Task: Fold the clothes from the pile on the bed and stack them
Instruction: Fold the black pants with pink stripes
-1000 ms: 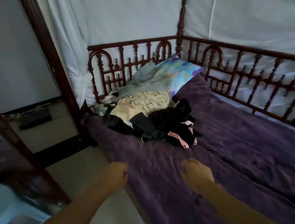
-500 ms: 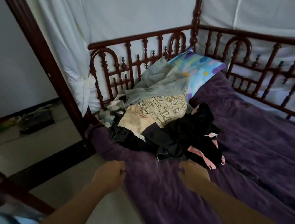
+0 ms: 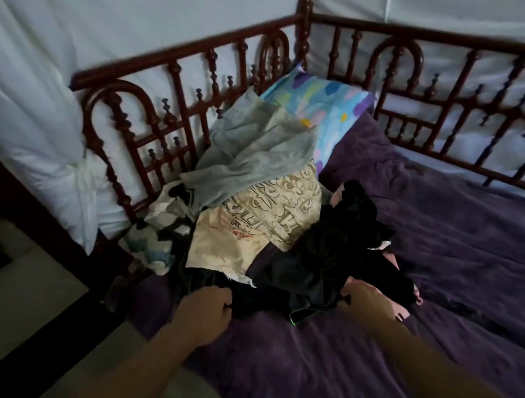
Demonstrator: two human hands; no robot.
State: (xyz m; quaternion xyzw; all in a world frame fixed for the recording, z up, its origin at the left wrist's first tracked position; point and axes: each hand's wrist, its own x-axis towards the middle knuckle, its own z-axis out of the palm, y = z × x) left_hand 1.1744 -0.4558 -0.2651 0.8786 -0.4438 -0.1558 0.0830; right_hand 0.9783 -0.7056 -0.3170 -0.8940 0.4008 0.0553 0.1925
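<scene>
A pile of clothes lies in the bed's far left corner: a pale blue-grey garment (image 3: 254, 159) on top, a cream printed shirt (image 3: 264, 220) below it, and black garments (image 3: 323, 264) at the near side with a bit of pink cloth (image 3: 403, 312) at the right. My left hand (image 3: 203, 314) is closed on the black cloth at the pile's near edge. My right hand (image 3: 366, 299) grips the black cloth at the pile's right front. The purple bedspread (image 3: 451, 265) covers the bed.
A colourful patterned pillow (image 3: 325, 105) leans in the corner behind the pile. Dark red carved wooden railings (image 3: 175, 87) run along the left and back of the bed, with white netting behind them. Floor and a dark doorstep (image 3: 34, 327) lie to the left.
Both hands have reached forward from above the bedspread to the pile and closed on the black cloth. The view has moved closer to the pile.
</scene>
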